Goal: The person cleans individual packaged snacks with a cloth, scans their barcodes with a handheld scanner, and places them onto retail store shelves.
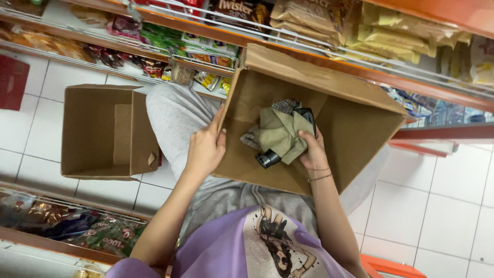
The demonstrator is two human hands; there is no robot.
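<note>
Store shelves [360, 67] stocked with bagged snacks ran along the top of the view, and a white tiled floor [437, 206] lay beneath everything. An open cardboard box [355, 128] rested on the person's lap, over grey trousers, tipped so its inside faced the camera, with one flap standing up toward the shelves. A second, smaller cardboard box [87, 128] sat open on the floor beside the person's knee, well apart from the first. Inside the lap box lay an olive-green cloth [278, 135] bundled around a black object [268, 158], with a bit of checked fabric [285, 105] showing behind it. The left hand [206, 146] was curled over the near side wall of the lap box, fingers gripping its edge. The right hand [311, 152] reached into the box and was closed on the green cloth, fingers wrapped round the bundle's side, thin bracelets at the wrist.
</note>
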